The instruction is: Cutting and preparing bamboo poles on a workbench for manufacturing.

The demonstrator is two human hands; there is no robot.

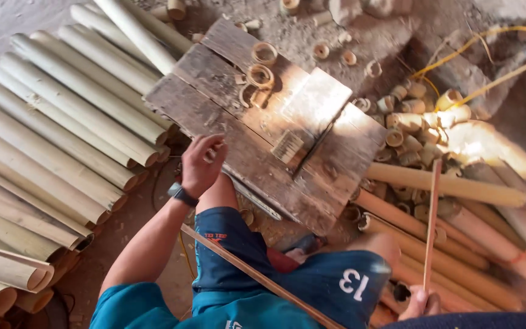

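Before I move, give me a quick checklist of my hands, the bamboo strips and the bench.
1. Grip: ok. Right hand is closed on the lower end of the thin upright bamboo strip.
2. Left hand: cannot tell. It is at the near edge of the worn wooden plank bench with fingers curled; whether it holds anything is hidden.
3. Benchtop free: not ok. Cut bamboo rings lie on the far part.
4. Lap free: not ok. A second long bamboo strip slants across the blue shorts.
5. Yellow cord: ok, well away from both hands.
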